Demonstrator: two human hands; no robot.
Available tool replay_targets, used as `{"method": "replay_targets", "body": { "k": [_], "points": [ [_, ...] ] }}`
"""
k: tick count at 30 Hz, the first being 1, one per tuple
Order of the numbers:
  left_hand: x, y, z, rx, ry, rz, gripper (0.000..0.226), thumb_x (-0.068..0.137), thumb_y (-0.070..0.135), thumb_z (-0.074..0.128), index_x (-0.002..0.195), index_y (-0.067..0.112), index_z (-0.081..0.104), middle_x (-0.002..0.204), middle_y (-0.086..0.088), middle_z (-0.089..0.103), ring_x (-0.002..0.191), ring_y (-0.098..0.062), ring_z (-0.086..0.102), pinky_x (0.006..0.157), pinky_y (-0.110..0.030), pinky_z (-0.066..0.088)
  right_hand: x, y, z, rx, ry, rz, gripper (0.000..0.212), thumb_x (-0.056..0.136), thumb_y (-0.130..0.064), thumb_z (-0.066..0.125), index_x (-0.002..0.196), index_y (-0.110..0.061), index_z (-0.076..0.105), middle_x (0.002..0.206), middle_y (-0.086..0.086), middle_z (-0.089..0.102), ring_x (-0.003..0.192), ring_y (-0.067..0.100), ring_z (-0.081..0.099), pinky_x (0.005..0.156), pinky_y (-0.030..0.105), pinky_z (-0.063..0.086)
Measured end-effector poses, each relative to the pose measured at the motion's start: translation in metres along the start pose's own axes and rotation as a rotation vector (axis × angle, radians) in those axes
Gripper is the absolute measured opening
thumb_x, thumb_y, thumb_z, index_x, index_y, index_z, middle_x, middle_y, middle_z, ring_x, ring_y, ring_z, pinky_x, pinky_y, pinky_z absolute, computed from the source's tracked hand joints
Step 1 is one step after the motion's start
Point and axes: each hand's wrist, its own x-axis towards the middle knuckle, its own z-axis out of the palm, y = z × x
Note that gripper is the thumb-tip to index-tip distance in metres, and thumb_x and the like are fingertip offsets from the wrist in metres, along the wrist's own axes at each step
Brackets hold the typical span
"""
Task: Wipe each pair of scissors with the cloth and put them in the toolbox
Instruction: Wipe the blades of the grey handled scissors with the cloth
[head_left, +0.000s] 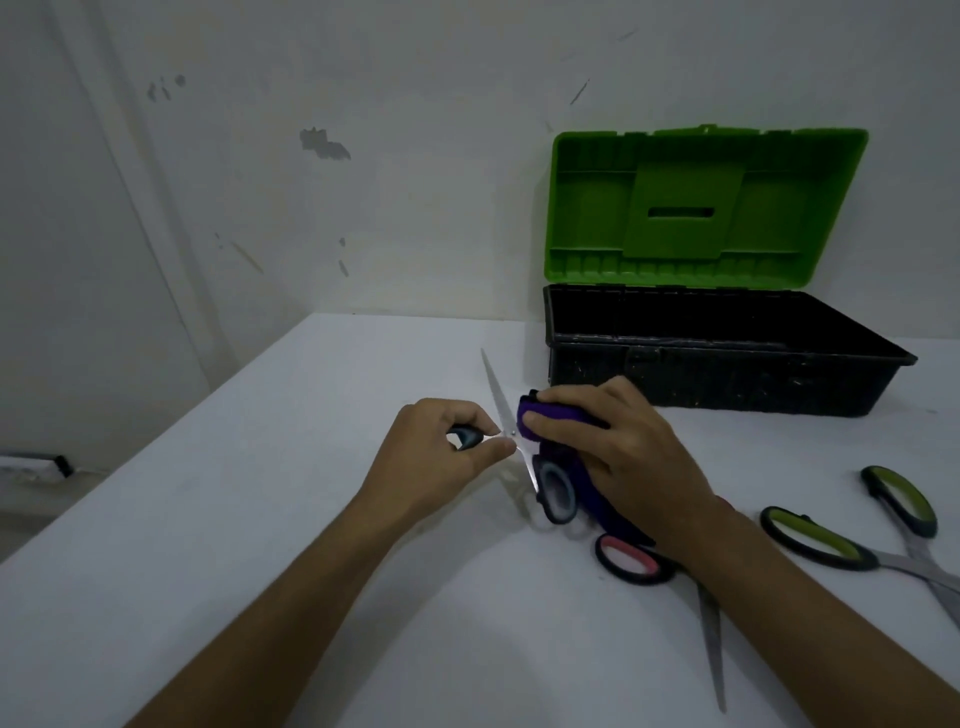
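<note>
Pink scissors (636, 561) under right hand (623, 457)

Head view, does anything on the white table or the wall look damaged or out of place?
The off-white wall has chipped, scuffed patches. The black toolbox tray with its raised green lid looks speckled and scratched. Nothing is spilled; the pink-handled scissors and green-handled scissors lie loose on the white table.
</note>
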Motion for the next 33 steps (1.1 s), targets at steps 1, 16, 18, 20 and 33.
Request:
{"method": "replay_targets", "body": {
  "k": [1,16,18,20,33],
  "points": [
    [0.000,0.000,0.000,-0.002,0.000,-0.008,0.012,0.079,0.034,0.077,0.072,0.025,0.074,0.069,0.011,0.070,0.067,-0.002,0.064,0.061,-0.018,0.050,0.000,0.001,0.000,-0.026,0.007,0.024,0.036,0.085,-0.005,0.063,0.119,-0.014,0.067,0.125,0.008,0.062,0.095,0.024,0.049,0.080,0.029,0.048],
    [-0.008,0.003,-0.002,-0.016,0.084,0.027,0.012,0.078,0.030,0.079,0.072,0.020,0.074,0.070,0.004,0.071,0.067,-0.007,0.064,0.060,-0.022,0.051,-0.001,0.002,-0.007,-0.085,0.072,0.101,0.028,0.088,-0.008,0.057,0.113,-0.011,0.070,0.121,0.012,0.063,0.097,0.026,0.049,0.081,0.026,0.041],
    [-0.008,0.001,-0.002,-0.018,0.076,0.017,0.013,0.077,0.029,0.079,0.070,0.019,0.073,0.069,0.002,0.070,0.063,-0.008,0.062,0.057,-0.020,0.047,-0.003,0.007,-0.008,-0.104,0.106,0.240,0.035,0.081,0.007,0.065,0.112,-0.009,0.070,0.119,0.011,0.064,0.093,0.029,0.053,0.079,0.027,0.042],
    [-0.009,-0.001,-0.002,-0.037,0.070,0.000,0.014,0.077,0.030,0.078,0.068,0.020,0.072,0.069,-0.002,0.069,0.057,-0.005,0.058,0.055,-0.017,0.043,-0.005,0.009,-0.011,-0.090,0.165,0.317,0.033,0.085,0.007,0.061,0.114,-0.008,0.069,0.119,0.011,0.064,0.094,0.029,0.053,0.079,0.027,0.044],
    [-0.008,0.002,-0.001,-0.081,0.093,-0.052,0.021,0.076,0.027,0.080,0.061,0.024,0.067,0.056,0.010,0.058,0.047,-0.001,0.049,0.050,-0.012,0.037,-0.006,0.022,-0.009,0.064,0.145,0.407,0.039,0.088,0.006,0.058,0.118,-0.015,0.068,0.119,0.000,0.062,0.093,0.021,0.051,0.083,0.011,0.035]
  ]
}}
